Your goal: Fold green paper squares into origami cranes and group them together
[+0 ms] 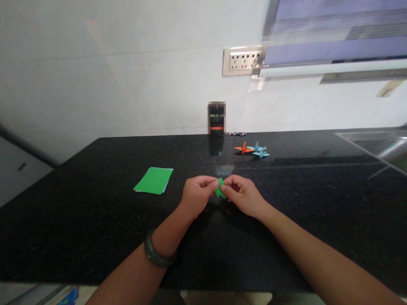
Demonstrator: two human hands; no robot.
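Hands meet at the middle of the black speckled stone table (95, 203): left hand (197, 192) and right hand (242, 195) both pinch a small green folded paper piece (219, 190), one from each side. Left fingers (213, 184) are closed narrow on the paper's left edge, thumb and index tips pressed on it. Right fingers (226, 187) grip its right edge the same way. The paper piece sits between the two hands, low over the table near the front centre. Whether its lower tip touches the table, cannot tell. Dark green bangle (155, 254) sits on the left wrist. Flat stack of green paper sheets (153, 180) lies on the table left of the hands, near but apart. Farther back, right of centre, an orange folded paper figure (243, 148) lies just beside light blue folded paper figures (260, 151). Small dark box (216, 118), blurred, stands against the wall behind. Metal socket panel (242, 62) is on the white wall. Steel sink (378, 146) is at the far right.
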